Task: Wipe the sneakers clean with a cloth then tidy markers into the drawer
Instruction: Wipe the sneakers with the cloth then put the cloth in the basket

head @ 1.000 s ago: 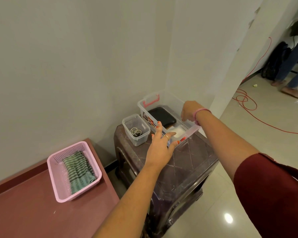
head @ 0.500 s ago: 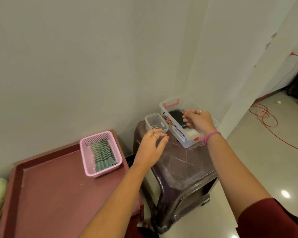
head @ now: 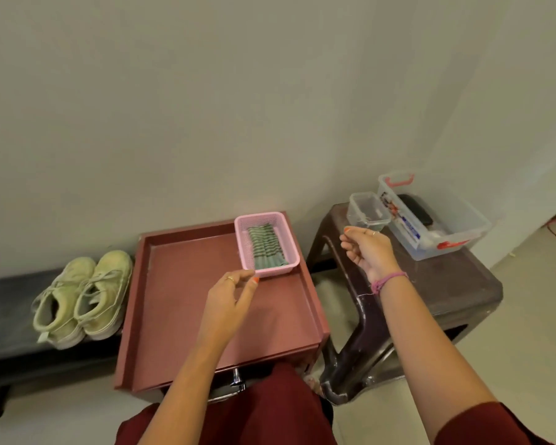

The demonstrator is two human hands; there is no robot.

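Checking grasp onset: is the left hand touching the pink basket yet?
Cannot tell. In the head view the left hand's fingertips overlap the pink basket's near rim, but a single view cannot separate contact from hovering.

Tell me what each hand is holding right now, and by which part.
Nothing is held. The left hand hovers with loosely curled fingers just short of the pink basket holding the striped cloth; the right hand hangs empty over the stool.

The single head-worn camera is looking forward and steeply down from above the person's lap, facing a pale wall. Its wide angle is taking in the sneakers at far left, the red cabinet top at centre and the dark stool at right, all near.
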